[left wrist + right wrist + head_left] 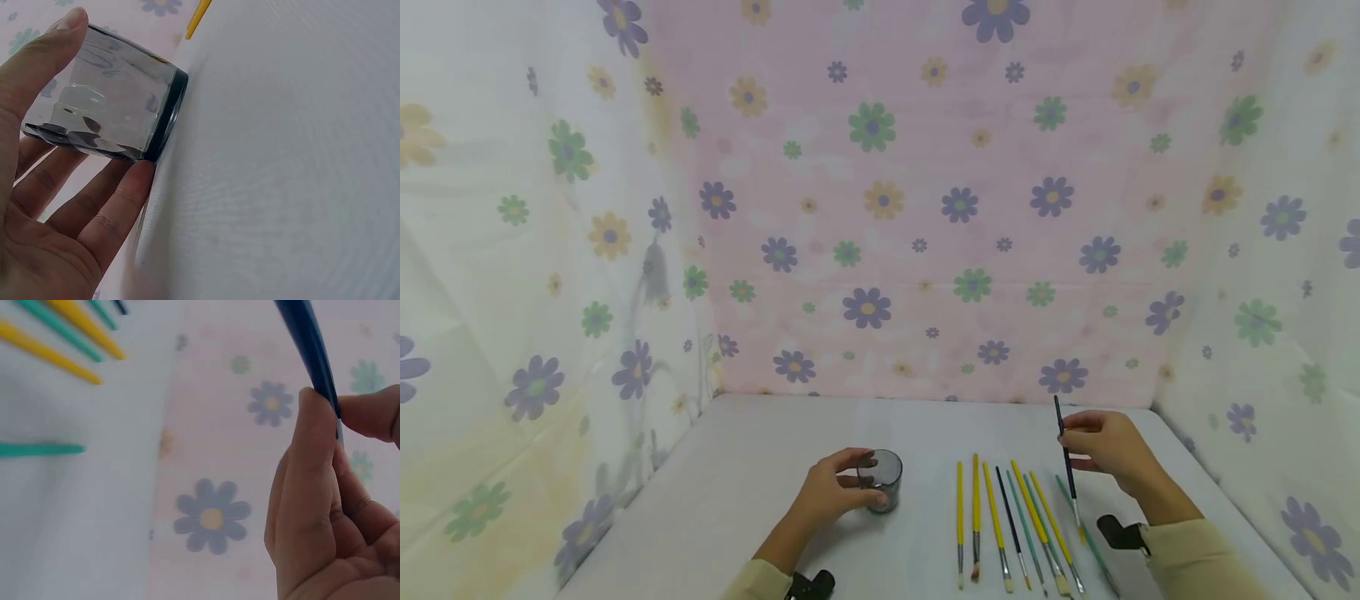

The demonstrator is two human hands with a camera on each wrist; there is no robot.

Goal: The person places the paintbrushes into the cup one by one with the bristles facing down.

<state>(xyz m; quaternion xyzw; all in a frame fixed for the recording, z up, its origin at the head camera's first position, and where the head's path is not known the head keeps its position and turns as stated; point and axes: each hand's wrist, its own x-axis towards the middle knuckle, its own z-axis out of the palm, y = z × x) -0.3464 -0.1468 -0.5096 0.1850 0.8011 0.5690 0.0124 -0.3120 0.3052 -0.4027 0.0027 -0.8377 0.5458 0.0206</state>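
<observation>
Glass: a smoky grey, see-through tumbler [882, 493] with rippled walls and a thick dark base, near the table's middle and roughly upright; I cannot tell whether it touches down.
Left hand: the left hand [838, 485] holds the tumbler's side between thumb and spread fingers.
Raised brush: a slim paintbrush with a glossy navy handle [1069, 468], pale metal ferrule and tawny tip pointing down, at the row's right end.
Right hand: the right hand [1111, 446] pinches that handle between thumb and fingertips.
Brush row: slender paintbrushes with smooth yellow [959, 508], teal [1099, 550] and dark [1012, 508] handles, side by side, bristles toward the person.
Sleeves: cream cloth [1198, 554], with a black device [1122, 533] at the right wrist.
Table: a matte white surface [737, 467].
Room: a pink backdrop [910, 167] and whitish, creased side hangings [460, 275], all printed with purple, green and orange flowers.
</observation>
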